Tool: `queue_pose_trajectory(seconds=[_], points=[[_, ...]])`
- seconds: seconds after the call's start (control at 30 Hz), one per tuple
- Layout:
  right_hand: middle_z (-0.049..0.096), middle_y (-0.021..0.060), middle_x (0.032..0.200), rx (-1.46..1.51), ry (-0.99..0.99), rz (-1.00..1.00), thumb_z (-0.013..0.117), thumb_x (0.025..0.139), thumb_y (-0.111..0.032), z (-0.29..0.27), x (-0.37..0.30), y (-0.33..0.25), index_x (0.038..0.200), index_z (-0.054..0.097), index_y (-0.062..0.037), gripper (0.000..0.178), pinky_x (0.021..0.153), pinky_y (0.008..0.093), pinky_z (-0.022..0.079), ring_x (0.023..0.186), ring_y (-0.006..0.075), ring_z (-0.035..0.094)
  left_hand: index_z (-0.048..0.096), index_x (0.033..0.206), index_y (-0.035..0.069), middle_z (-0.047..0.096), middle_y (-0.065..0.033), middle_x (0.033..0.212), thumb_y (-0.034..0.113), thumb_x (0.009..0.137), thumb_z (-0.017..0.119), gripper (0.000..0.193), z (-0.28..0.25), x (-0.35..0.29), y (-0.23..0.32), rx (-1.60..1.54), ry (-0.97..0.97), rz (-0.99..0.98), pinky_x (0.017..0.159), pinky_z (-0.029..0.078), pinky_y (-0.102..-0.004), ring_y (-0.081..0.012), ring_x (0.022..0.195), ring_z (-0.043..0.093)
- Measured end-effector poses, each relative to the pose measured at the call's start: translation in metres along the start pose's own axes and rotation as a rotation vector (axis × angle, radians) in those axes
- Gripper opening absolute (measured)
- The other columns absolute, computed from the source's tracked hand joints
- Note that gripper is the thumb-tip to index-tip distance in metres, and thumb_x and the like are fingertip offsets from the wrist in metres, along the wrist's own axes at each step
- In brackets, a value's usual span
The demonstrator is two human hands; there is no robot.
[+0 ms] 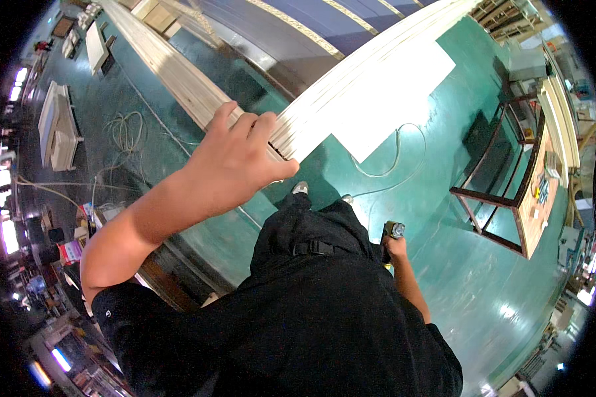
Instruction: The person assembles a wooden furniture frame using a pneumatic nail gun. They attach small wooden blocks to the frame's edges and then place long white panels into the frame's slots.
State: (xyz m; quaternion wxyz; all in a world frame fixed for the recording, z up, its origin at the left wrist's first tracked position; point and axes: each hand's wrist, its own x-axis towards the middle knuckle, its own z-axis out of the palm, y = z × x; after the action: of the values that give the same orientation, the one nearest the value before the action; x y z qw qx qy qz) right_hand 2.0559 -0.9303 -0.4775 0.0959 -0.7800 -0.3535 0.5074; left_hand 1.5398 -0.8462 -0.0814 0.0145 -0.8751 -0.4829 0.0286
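My left hand (235, 155) is held out in front, its fingers apart and slightly bent, over the corner where two runs of pale wood strips meet. One run, the left wood strips (172, 76), stretches away to the far left. The other, the right wood strips (324, 99), runs to the far right. Whether the fingers touch the wood I cannot tell; the hand covers part of the corner. Low beside my right thigh, my right hand (396, 248) is closed round a nail gun (392, 231) with a round metal top and a dark body, partly hidden by the hand.
Purple-grey panels (304, 30) with pale strips lie between the two runs. A white sheet (384, 106) adjoins the right one. Thin hoses (126, 132) cross the green floor. To the right stands a dark metal frame table (487, 196); stacked panels (61, 129) stand far left.
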Motion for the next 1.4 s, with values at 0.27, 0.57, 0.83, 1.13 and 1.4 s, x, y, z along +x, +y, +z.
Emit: queue_pose_trajectory(seconds=[0.27,0.57,0.83,1.13,1.4], points=[[0.063,0.0064,0.072,-0.017,-0.004,0.052,0.067,0.075,-0.011,0.000,0.013,0.011,0.084,0.065,0.0021,0.016,0.056,0.0370,0.048,0.060,0.0185,0.061,0.068,0.113,0.028,0.052,-0.0213,0.125,0.017,0.087,0.061,0.029,-0.007,0.001,0.000,-0.093,-0.046,-0.015,0.106,0.032,-0.0622,-0.0374,0.119,0.053],[0.065,0.0081,0.072,-0.062,0.010,0.050,0.067,0.077,-0.011,-0.009,0.021,-0.007,0.086,0.066,0.0031,0.017,0.055,0.0370,0.049,0.058,0.0190,0.062,0.068,0.113,0.027,0.052,-0.0216,0.126,0.016,0.088,0.060,0.029,-0.007,-0.002,0.000,-0.078,-0.015,0.009,0.107,0.031,-0.0634,-0.0381,0.122,0.052],[0.065,0.0088,0.075,-0.075,-0.005,0.045,0.067,0.077,-0.012,-0.004,0.020,-0.007,0.088,0.065,0.0036,0.019,0.056,0.0375,0.050,0.061,0.0191,0.063,0.069,0.114,0.029,0.052,-0.0235,0.127,0.019,0.084,0.064,0.032,-0.001,-0.002,-0.003,-0.082,0.004,0.014,0.106,0.033,-0.0639,-0.0389,0.122,0.053],[0.063,0.0081,0.071,-0.047,0.011,-0.022,0.067,0.076,-0.013,0.002,0.030,0.020,0.087,0.065,0.0039,0.020,0.054,0.0382,0.049,0.058,0.0199,0.061,0.070,0.114,0.029,0.053,-0.0244,0.125,0.020,0.082,0.067,0.033,-0.005,0.003,-0.005,-0.086,-0.059,0.005,0.104,0.035,-0.0635,-0.0397,0.120,0.054],[0.062,0.0079,0.065,-0.095,0.000,-0.047,0.064,0.078,-0.013,0.001,0.028,0.015,0.076,0.063,-0.0002,0.013,0.047,0.0372,0.047,0.051,0.0205,0.062,0.071,0.113,0.030,0.054,-0.0233,0.123,0.022,0.084,0.066,0.030,-0.002,0.004,-0.001,-0.059,-0.083,-0.011,0.104,0.033,-0.0653,-0.0397,0.119,0.053]])
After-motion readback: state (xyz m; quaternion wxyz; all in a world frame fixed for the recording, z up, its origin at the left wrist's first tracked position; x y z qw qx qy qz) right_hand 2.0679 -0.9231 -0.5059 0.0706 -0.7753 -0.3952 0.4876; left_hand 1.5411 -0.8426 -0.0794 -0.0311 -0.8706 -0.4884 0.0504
